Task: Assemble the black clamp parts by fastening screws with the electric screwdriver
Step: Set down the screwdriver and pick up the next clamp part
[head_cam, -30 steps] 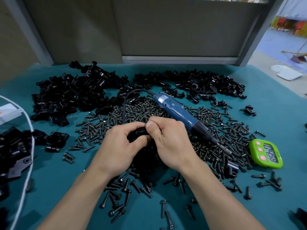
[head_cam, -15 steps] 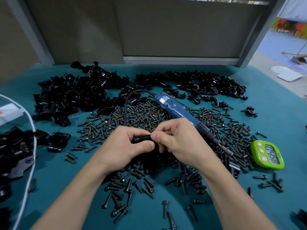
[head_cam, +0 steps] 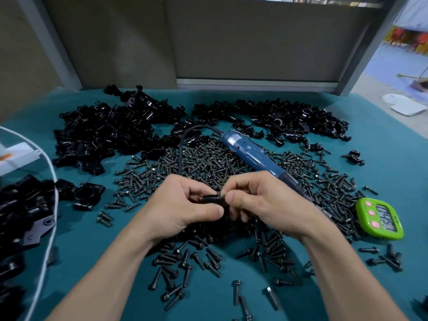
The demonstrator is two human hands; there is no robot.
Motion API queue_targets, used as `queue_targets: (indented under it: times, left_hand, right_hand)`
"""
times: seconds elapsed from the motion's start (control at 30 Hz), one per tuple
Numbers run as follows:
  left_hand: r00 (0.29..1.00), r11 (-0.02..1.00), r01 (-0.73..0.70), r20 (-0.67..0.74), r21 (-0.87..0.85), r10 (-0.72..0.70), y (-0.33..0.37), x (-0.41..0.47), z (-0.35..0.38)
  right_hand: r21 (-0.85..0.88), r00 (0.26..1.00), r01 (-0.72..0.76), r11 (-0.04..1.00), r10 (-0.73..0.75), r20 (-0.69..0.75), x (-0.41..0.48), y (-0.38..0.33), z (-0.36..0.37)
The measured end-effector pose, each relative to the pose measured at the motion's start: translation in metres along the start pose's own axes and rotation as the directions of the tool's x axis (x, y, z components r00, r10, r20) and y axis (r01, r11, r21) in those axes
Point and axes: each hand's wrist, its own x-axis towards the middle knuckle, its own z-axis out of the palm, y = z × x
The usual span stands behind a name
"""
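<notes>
Pinching clamp part (head_cam: 212,198) | left hand (head_cam: 183,205) curled round it | right hand (head_cam: 261,200) nipping its end | just near side of screwdriver (head_cam: 252,154) | screws (head_cam: 203,163) around screwdriver

Looks like a small workshop, w/ one work table (head_cam: 382,158) in teal cloth. Big heaps of black clamp parts (head_cam: 111,133) lie along its far edge. Lots of screws (head_cam: 203,163) are piled in the middle, w/ a blue electric screwdriver (head_cam: 250,151) on top. A green timer (head_cam: 379,218) sits by the right edge. Gray panels (head_cam: 231,42) stand behind the far edge.
</notes>
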Motion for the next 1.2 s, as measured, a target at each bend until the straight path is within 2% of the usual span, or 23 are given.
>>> queue_targets:
  times: [0.07,0.17,0.37,0.47,0.53,0.6,0.67,0.77,0.83,0.93,1.07,1.2]
  left_hand:
    - [1.0,0.999,0.02,0.018,0.042,-0.021,0.0,-0.001,-0.001]
    - [0.998,0.998,0.059,0.026,0.036,-0.06,-0.001,-0.002,-0.003]
    - [0.99,0.979,0.127,0.074,-0.161,-0.116,0.001,-0.002,-0.002]
    - [0.979,0.96,0.186,0.12,-0.21,-0.163,0.003,-0.002,-0.003]
    - [0.972,0.947,0.213,0.152,-0.241,-0.18,0.003,-0.002,-0.003]
    - [0.976,0.959,0.187,0.151,-0.213,-0.157,0.004,-0.003,-0.003]
    - [0.984,0.969,0.149,0.126,-0.199,-0.126,0.003,-0.002,-0.002]
    - [0.995,0.972,0.102,0.034,-0.21,-0.097,0.002,-0.002,0.001]
    - [0.997,0.979,0.073,-0.02,-0.191,-0.079,0.002,-0.002,0.003]
    - [0.997,0.995,0.025,-0.068,-0.102,-0.032,0.0,0.0,0.001]
    - [0.993,1.0,-0.022,-0.117,0.019,0.024,-0.001,0.0,0.002]
    - [0.983,0.984,-0.033,-0.17,0.173,0.063,0.0,-0.001,0.008]
  right_hand:
    - [-0.012,1.0,0.002,1.0,-0.002,0.017,-0.001,0.001,0.0]
    - [-0.046,0.999,0.018,0.999,-0.02,-0.042,-0.002,-0.001,0.004]
    - [-0.101,0.968,0.058,0.993,-0.081,-0.237,-0.002,-0.008,0.017]
    - [-0.253,0.926,0.097,0.963,-0.181,-0.332,-0.002,-0.008,0.022]
    - [-0.362,0.91,0.12,0.925,-0.248,-0.332,-0.003,-0.01,0.023]
    - [-0.378,0.909,0.144,0.915,-0.273,-0.314,-0.003,-0.009,0.02]
    - [-0.248,0.938,0.142,0.958,-0.21,-0.276,-0.002,-0.007,0.015]
    - [0.021,0.967,0.061,0.998,-0.054,-0.249,-0.001,-0.003,0.008]
    - [0.069,0.97,0.036,0.997,-0.018,-0.244,0.0,0.0,0.008]
    - [0.045,0.963,0.014,0.999,-0.002,-0.268,0.001,0.0,0.011]
    - [-0.116,0.951,-0.046,0.992,0.008,-0.309,0.004,0.0,0.016]
    - [-0.194,0.942,-0.088,0.977,0.018,-0.336,0.006,-0.002,0.023]
